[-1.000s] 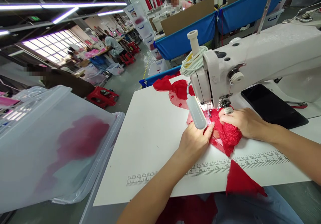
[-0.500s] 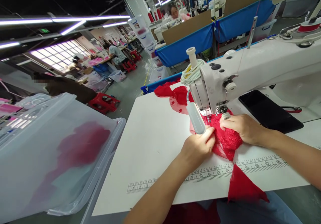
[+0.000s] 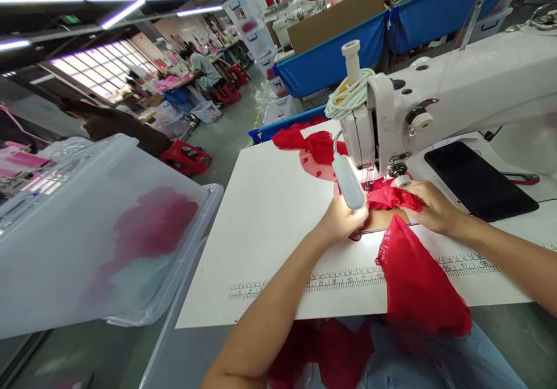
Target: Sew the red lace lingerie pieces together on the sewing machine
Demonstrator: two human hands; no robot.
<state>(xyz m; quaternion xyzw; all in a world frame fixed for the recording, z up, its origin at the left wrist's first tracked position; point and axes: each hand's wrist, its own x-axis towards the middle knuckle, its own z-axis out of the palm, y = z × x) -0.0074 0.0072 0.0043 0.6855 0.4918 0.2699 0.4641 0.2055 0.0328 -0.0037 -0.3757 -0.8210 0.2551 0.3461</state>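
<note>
Red lace fabric [image 3: 389, 196] is lying under the needle of the white sewing machine [image 3: 461, 96], stretching as a narrow strip between both hands; half a second ago it was bunching in a broad mound toward the wearer. Right hand [image 3: 429, 208] is holding the strip's right end, fingers closing on the lace edge. Left hand [image 3: 343, 222] is touching its left end; the lamp [image 3: 349, 183] is hiding some fingers, so cannot tell whether it is gripping. A red triangular piece [image 3: 420, 284] is now reaching farther up the bench [image 3: 270, 220], covering more of the printed ruler [image 3: 343, 280] and hanging over the near edge. Sheer red fabric [image 3: 319, 157] is staying put behind the lamp. Phone [image 3: 481, 180] is remaining right of the needle; clear plastic bin [image 3: 87, 244] is standing left of the bench.
</note>
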